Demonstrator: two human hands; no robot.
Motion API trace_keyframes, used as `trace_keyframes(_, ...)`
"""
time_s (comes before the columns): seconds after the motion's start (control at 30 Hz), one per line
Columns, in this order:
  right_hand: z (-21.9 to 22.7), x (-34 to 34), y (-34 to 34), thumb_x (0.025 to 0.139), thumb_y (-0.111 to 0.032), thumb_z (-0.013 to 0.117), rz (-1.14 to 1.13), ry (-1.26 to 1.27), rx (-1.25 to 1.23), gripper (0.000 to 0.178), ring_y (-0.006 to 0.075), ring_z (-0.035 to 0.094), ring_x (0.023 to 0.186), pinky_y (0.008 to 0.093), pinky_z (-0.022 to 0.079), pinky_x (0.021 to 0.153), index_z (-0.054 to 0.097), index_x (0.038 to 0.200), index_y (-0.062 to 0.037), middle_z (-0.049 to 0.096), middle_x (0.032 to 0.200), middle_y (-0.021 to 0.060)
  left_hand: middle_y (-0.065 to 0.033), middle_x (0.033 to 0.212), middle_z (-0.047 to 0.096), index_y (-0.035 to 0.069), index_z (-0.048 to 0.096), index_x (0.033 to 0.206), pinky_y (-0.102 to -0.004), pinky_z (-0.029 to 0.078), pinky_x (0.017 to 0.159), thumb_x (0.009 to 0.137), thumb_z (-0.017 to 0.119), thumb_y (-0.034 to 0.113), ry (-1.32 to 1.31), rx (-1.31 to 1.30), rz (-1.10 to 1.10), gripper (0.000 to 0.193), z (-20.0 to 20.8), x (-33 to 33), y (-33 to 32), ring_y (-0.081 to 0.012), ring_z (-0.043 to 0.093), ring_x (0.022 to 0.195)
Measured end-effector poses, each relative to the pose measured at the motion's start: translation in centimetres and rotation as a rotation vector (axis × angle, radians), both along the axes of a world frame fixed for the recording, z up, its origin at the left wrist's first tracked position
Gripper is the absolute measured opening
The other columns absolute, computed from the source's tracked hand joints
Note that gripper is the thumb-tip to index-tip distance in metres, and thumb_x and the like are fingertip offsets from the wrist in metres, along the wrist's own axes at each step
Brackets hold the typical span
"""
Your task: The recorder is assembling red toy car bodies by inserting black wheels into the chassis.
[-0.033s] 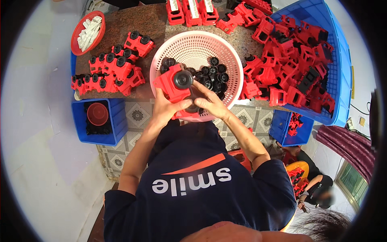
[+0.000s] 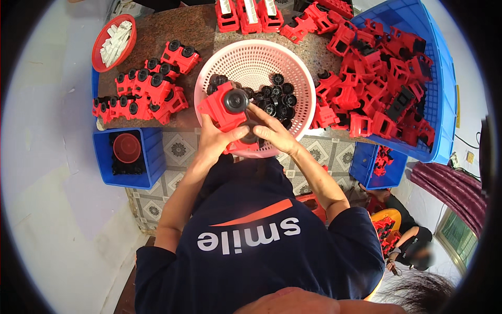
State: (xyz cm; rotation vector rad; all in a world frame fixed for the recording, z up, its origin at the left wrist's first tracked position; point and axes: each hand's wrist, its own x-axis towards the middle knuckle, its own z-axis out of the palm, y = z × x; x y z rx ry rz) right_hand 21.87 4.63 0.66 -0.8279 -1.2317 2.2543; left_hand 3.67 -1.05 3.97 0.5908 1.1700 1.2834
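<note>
Brown tabletop; red truck between left fingers and right fingers

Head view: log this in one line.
left hand: holding red toy vehicle | right hand: holding same toy, near black wheel | pink basket: loose black wheels inside

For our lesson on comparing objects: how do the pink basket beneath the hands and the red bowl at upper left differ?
Colour: the pink basket is pale; the red bowl is vivid.
Size: the pink basket looks clearly wider than the red bowl.
Contents: the pink basket holds black wheels, the red bowl slim white pieces.
Shared: both are round and open-topped.
</note>
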Motion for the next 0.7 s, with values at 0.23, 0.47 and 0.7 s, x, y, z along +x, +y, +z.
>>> trace_keyframes(0.23, -0.2, -1.7, -0.1, 0.076, -0.002, 0.068, -0.024, 0.122, -0.149, 0.082, 0.0233, 0.037, 0.135, 0.0351, 0.032, 0.110, 0.027, 0.146, 0.0069, 0.039, 0.146, 0.0176, -0.0113, 0.137, 0.040, 0.007, 0.003, 0.149, -0.0400, 0.042, 0.104, 0.068, 0.084, 0.005, 0.135, 0.074, 0.110, 0.115, 0.3, 0.2, 0.0, -0.0227, 0.047, 0.124)
trace_keyframes(0.47, 3.9, -1.1, 0.1, 0.063, -0.007, 0.076, -0.046, 0.017, 0.630, 0.084, 0.0261, 0.040, 0.134, 0.0412, 0.029, 0.110, 0.042, 0.139, -0.0028, 0.044, 0.142, 0.0137, -0.0187, 0.148, 0.034, 0.023, 0.025, 0.150, -0.0511, 0.035, 0.110, 0.081, 0.065, 0.056, -0.550, 0.179, -0.011, 0.086, 1.6, -4.7, 0.4, -0.0317, 0.036, 0.137)
trace_keyframes(0.7, 6.2, -2.1, 1.0, 0.069, -0.025, 0.077, 0.450, 0.010, 1.269, 0.061, 0.0284, 0.041, 0.135, 0.0527, 0.025, 0.111, 0.060, 0.128, -0.0214, 0.036, 0.150, 0.0146, -0.0123, 0.138, 0.047, 0.003, 0.037, 0.142, -0.0390, 0.039, 0.107, 0.078, 0.073, 0.052, -0.520, -0.433, -0.359, 0.089, -4.0, -7.5, -5.2, -0.0271, 0.049, 0.126)
